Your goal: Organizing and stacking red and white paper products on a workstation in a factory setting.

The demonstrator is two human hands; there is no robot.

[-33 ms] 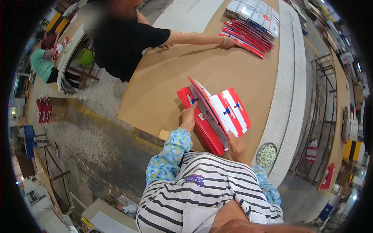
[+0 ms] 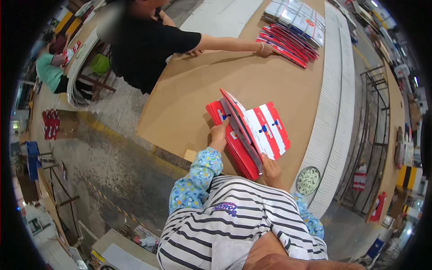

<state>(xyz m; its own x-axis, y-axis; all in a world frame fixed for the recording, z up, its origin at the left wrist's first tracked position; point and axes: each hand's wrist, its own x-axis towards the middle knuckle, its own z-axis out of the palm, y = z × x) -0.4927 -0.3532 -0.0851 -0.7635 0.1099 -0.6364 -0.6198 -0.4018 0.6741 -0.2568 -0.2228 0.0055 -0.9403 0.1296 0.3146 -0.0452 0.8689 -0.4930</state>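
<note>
In front of me lies a stack of red folded cardboard pieces (image 2: 243, 157) with white and blue print, set at a slant on the near part of the table. My left hand (image 2: 218, 134) is closed over the stack's left edge, its thumb on the top piece. A red-and-white striped cardboard sheet (image 2: 268, 128) stands partly lifted off the stack, spread to the right, with its grey inner side showing along the fold. At its lower corner my right hand (image 2: 272, 173) pinches the sheet; some of those fingers are hidden.
Brown board covers the table (image 2: 189, 103). A round dish of pale rubber bands (image 2: 308, 180) sits at right on white corrugated sheets (image 2: 335, 112). Across the table, a person in black (image 2: 139, 49) reaches to a pile of red cardboard (image 2: 288, 47) beside tied white bundles (image 2: 297, 18).
My right hand has shifted slightly left with the corner of the striped sheet. My left hand stays on the stack.
</note>
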